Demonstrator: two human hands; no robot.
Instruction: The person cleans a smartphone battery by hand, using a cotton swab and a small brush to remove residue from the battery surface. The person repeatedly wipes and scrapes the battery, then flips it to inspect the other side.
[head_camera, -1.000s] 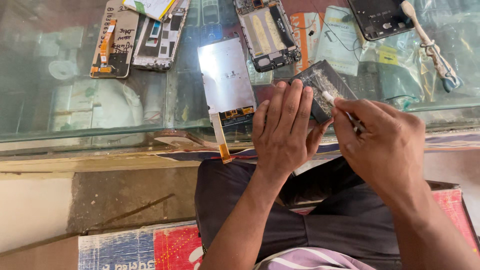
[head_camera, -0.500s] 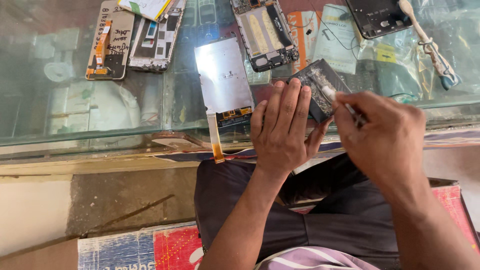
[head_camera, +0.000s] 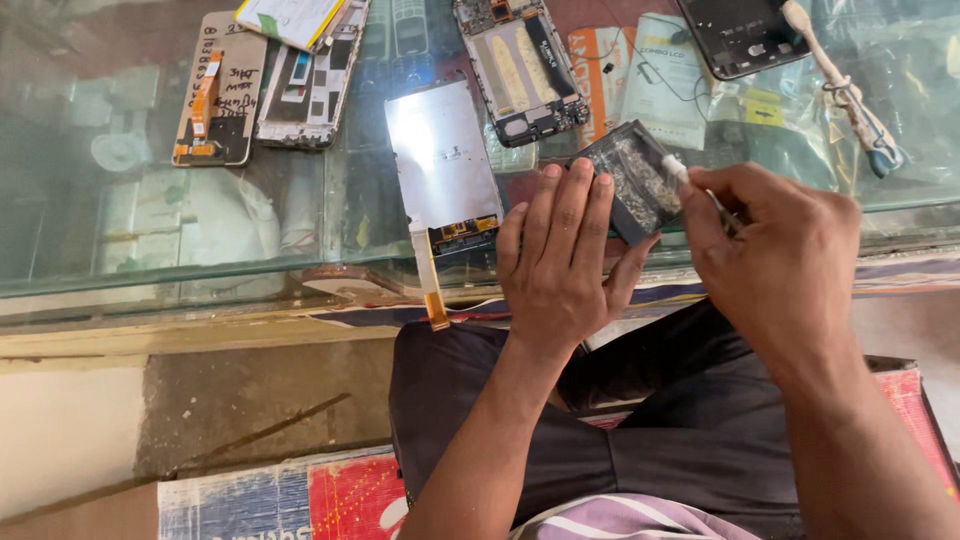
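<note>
Right fingers: pinched shut on a thin tool with a white tip (head_camera: 676, 170); right hand (head_camera: 775, 265) sits above and to the right of the tray.
Tool tip: touching the upper right edge of the small black tray (head_camera: 632, 182).
Left fingers: stretched flat, not clenched; fingertips (head_camera: 577, 172) rest on the tray's left side, steadying it. Left hand (head_camera: 560, 255) grasps nothing else that I can see.
Tray position: on the glass counter (head_camera: 150, 250), near its front edge, between the two hands.
Tray contents: a fine grey speckled mass, likely tiny screws or parts; too small to tell which.
Technique note (judgement): keep the left fingertips pressing so the tray cannot slide on glass; work the tip shallow and slow so small pieces do not flick out over the edge.
Just left of tray: silver display panel (head_camera: 443, 160), face down, orange flex ribbon (head_camera: 430, 280) hanging over the counter edge.
Further out: opened phone frame (head_camera: 520, 65), two more phone backs upper left, clear plastic bags at right.
</note>
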